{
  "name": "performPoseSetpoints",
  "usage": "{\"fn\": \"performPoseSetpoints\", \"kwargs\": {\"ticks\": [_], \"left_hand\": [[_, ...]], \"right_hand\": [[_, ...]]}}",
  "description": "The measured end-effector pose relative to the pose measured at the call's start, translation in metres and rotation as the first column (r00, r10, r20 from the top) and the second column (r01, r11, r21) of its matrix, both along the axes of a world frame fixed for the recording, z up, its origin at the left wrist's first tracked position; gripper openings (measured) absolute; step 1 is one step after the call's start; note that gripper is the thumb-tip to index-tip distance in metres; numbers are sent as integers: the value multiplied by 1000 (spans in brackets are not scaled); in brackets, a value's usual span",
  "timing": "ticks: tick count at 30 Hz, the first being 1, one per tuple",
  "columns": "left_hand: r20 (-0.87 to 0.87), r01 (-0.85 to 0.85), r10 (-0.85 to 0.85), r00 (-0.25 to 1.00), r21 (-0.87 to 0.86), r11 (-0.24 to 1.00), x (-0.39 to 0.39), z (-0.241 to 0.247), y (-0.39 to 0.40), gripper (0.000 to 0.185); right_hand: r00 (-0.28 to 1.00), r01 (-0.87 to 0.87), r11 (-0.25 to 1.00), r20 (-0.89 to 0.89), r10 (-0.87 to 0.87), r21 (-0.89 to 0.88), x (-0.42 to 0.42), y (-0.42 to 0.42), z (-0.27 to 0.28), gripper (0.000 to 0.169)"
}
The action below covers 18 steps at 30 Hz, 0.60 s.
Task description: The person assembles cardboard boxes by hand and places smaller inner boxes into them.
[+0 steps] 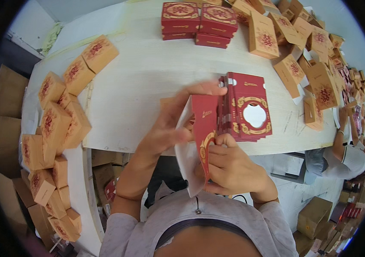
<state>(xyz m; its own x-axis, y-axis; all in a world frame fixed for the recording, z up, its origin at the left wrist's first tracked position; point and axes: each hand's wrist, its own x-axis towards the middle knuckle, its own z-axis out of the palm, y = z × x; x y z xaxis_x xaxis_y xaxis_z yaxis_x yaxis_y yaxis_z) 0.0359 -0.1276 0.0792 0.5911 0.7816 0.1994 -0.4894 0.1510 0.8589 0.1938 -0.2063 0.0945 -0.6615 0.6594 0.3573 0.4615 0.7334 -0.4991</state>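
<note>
My right hand (234, 163) grips a partly unfolded red paperboard carton (203, 128) with gold print, its fingers reaching through or behind the front panel's cut-out. The carton's white inner side faces left, and it is tilted in front of my chest. Around its upper left side is my left hand (173, 119), blurred, with thumb and fingers spread apart; whether it touches the carton I cannot tell. Just right of the carton, a stack of flat red cartons (250, 93) lies on the white table (131, 80); the top one has a scalloped white window.
Formed red boxes (182, 19) stand stacked at the far side. Tan printed boxes (53, 122) line the left, and a large heap of tan boxes (320, 77) fills the right. Another person (346, 157) works at the right. A brown cardboard box (314, 215) sits on the floor.
</note>
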Motion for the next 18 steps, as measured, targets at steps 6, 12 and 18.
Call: {"fn": "performPoseSetpoints", "kwargs": {"ticks": [6,12,18], "left_hand": [[286,80,-42,957,-122,989,-34,-36,-7,70],[124,192,-173,977,-161,968,-36,-31,-26,83],[199,212,-140,970,-406,889,-24,-40,-56,84]], "right_hand": [[972,229,961,-94,-216,155,-21,-1,-9,25],[948,316,940,-69,-310,126,-16,0,-19,51],[904,428,887,-84,-420,174,-19,7,-43,95]]}}
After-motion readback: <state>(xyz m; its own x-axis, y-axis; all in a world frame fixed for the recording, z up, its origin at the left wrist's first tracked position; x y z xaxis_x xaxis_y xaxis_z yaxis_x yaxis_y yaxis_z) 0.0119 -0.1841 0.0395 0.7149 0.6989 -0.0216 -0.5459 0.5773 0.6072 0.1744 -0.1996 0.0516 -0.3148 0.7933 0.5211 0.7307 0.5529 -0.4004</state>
